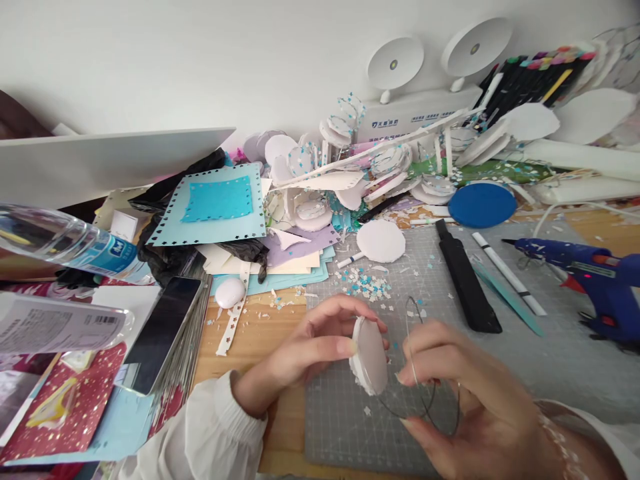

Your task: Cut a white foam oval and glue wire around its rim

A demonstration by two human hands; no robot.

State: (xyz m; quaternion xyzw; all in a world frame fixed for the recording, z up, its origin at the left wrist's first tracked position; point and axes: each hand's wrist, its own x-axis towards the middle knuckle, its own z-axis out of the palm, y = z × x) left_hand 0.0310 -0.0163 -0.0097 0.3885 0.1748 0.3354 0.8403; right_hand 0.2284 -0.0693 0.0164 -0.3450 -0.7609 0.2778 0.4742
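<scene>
My left hand [325, 340] grips a thick white disc [371, 357] by its edge, thumb on the near side, the disc tilted nearly upright above the grey cutting mat [340, 433]. To its right, my right hand [465, 393] has its fingers around a thin looped wire [411, 333]. One curve of the wire reaches the lower edge of the disc; whether it is joined there I cannot tell. Small white and blue stars [367, 283] lie scattered behind my hands, near a flat white round piece [381, 241].
A blue glue gun [590, 273] stands at the right, beside a black cutter [467, 280] and a white pen [510, 273]. On the left are a bottle [75, 243], a phone [167, 333] and papers. Paper crafts and a blue disc [483, 204] fill the back.
</scene>
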